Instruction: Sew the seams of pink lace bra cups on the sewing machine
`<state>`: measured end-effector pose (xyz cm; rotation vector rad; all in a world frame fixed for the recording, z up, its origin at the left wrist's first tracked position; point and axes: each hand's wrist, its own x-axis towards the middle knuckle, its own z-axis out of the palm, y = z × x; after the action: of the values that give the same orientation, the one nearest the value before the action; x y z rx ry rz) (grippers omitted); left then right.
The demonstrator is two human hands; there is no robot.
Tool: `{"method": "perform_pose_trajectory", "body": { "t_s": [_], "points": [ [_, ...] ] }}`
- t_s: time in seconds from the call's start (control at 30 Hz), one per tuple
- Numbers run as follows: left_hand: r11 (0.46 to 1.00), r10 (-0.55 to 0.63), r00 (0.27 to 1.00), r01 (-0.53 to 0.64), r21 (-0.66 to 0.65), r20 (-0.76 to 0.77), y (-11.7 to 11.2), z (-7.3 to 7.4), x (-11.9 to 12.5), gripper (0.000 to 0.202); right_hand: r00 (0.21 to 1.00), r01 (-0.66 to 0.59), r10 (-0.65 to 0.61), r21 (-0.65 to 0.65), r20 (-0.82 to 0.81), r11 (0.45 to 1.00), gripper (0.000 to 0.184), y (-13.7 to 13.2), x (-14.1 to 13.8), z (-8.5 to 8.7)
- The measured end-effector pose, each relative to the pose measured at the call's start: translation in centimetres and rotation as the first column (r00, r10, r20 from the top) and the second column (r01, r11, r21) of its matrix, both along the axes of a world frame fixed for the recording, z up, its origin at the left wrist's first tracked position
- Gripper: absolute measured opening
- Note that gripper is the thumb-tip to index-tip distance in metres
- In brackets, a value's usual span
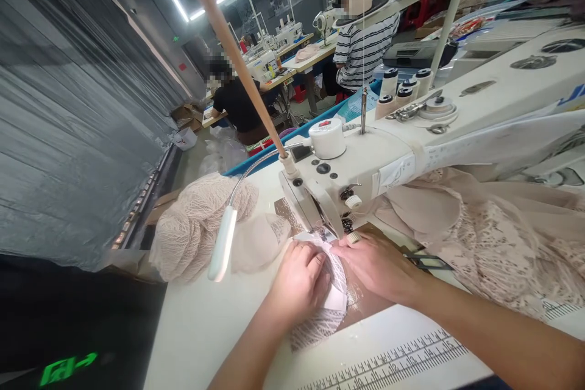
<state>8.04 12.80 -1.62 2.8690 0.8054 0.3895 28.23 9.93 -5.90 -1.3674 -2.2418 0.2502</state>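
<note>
A pale pink lace fabric piece [338,280] lies under the needle area of a white sewing machine [365,152]. My left hand [301,277] is curled on its left side, fingertips tucked in and pressing the fabric. From the right, my right hand [377,265] pinches the fabric's edge with thumb and forefinger, close to the presser foot [323,234]. The lower end of the lace spreads past my left hand onto the table. Part of the piece is hidden under my left fingers.
Stacked lace cups [196,225] stand left of the machine, beside a bendable lamp [223,244]. Beige lace fabric [493,237] is heaped at the right. A printed ruler [388,365] runs along the table's front. Two people sit at other machines farther back.
</note>
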Motion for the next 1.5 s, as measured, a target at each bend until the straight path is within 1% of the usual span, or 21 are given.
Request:
{"method": "perform_pose_trajectory", "body": {
  "t_s": [0.1,0.2,0.4,0.6,0.7,0.77,0.83,0.9,0.97,1.07,1.17,1.33,1.5],
  "points": [
    [1.000,0.003,1.000,-0.003,-0.007,0.020,0.0,-0.5,-0.1,0.025,0.998,-0.033,0.034,-0.025,0.059,0.999,0.030,-0.3,-0.1,1.0],
    [1.000,-0.004,0.999,0.004,-0.017,0.032,0.2,-0.7,-0.4,0.026,0.996,-0.027,0.030,-0.041,0.083,0.999,0.030,-0.4,-0.2,1.2],
    [1.000,-0.010,0.999,0.011,-0.022,0.032,0.9,-1.1,-1.0,0.029,0.995,-0.023,0.027,-0.046,0.092,0.999,0.032,-0.1,-0.4,1.0],
    [1.000,0.028,0.999,-0.028,-0.011,0.035,1.7,-1.2,-1.5,0.029,0.996,0.020,-0.024,0.045,0.082,0.999,0.038,0.3,-0.7,1.0],
    [0.999,0.030,0.999,-0.031,0.016,0.036,1.9,-1.1,-1.5,0.029,0.994,0.038,-0.043,0.052,0.101,0.998,0.042,0.4,-0.8,1.0],
    [0.999,0.012,0.999,-0.013,0.037,0.031,1.9,-1.2,-1.4,0.029,0.992,0.041,-0.046,0.048,0.114,0.998,0.044,0.5,-0.8,1.0],
    [0.999,-0.036,0.999,0.035,0.041,0.017,1.8,-1.3,-1.4,0.031,0.991,0.044,-0.049,0.045,0.122,0.998,0.043,0.5,-0.7,1.0],
    [0.996,-0.090,0.996,0.090,0.029,0.002,1.8,-1.6,-1.4,0.036,0.991,0.048,-0.053,0.047,0.120,0.998,0.042,0.3,-0.6,0.8],
    [0.993,-0.119,0.993,0.119,0.012,-0.011,1.8,-1.9,-1.5,0.040,0.993,0.036,-0.041,0.047,0.112,0.998,0.041,0.2,-0.5,0.8],
    [0.993,-0.116,0.993,0.116,-0.002,-0.028,1.8,-2.1,-1.6,0.042,0.995,-0.006,0.002,0.041,0.098,0.999,0.040,0.0,-0.5,0.8],
    [0.993,-0.114,0.993,0.115,0.001,-0.041,1.8,-2.0,-1.7,0.043,0.995,-0.024,0.021,0.037,0.095,0.999,0.040,0.0,-0.5,0.9],
    [0.995,-0.103,0.994,0.104,0.015,-0.027,1.9,-1.8,-1.5,0.042,0.993,-0.009,0.005,0.032,0.120,0.999,0.041,0.0,-0.6,0.5],
    [0.997,-0.077,0.997,0.077,0.011,-0.003,2.1,-2.0,-1.3,0.044,0.988,0.038,-0.047,0.060,0.148,0.997,0.041,0.2,-0.9,0.1]
  ]
}}
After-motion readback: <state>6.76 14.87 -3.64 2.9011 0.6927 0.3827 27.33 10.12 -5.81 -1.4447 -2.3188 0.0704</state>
